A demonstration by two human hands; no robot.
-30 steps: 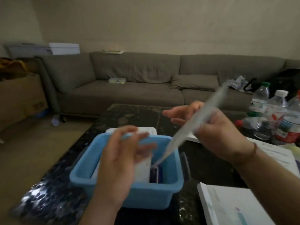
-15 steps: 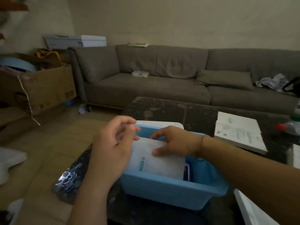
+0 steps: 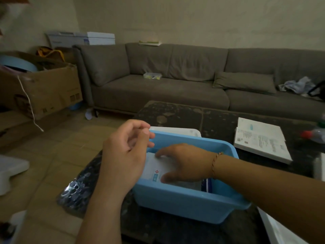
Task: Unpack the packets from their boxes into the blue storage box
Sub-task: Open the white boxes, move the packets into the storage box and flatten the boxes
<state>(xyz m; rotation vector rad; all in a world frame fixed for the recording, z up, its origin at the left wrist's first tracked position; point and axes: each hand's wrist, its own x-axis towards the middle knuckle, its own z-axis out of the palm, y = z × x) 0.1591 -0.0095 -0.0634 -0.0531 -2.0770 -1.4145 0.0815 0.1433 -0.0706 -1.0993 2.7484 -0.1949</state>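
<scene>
The blue storage box (image 3: 186,201) stands on the dark table's near left part. A white packet (image 3: 154,170) with a small red and blue mark lies inside it. My right hand (image 3: 182,164) is inside the box, pressing flat on that packet with fingers spread. My left hand (image 3: 124,152) hovers over the box's left rim, fingers loosely curled, holding nothing visible. A dark blue packet edge (image 3: 207,184) shows in the box beside my right wrist. A white flat box (image 3: 260,140) with print lies on the table to the right.
A white lid or tray (image 3: 175,130) lies behind the blue box. Another white box edge (image 3: 281,231) sits at the lower right. A bottle with a red cap (image 3: 313,134) lies at the right edge. A grey sofa (image 3: 175,81) and a cardboard carton (image 3: 44,90) stand beyond.
My right hand brought the white packet down from the air into the blue box and now presses it lower. My left hand has drawn back off the packet to the rim.
</scene>
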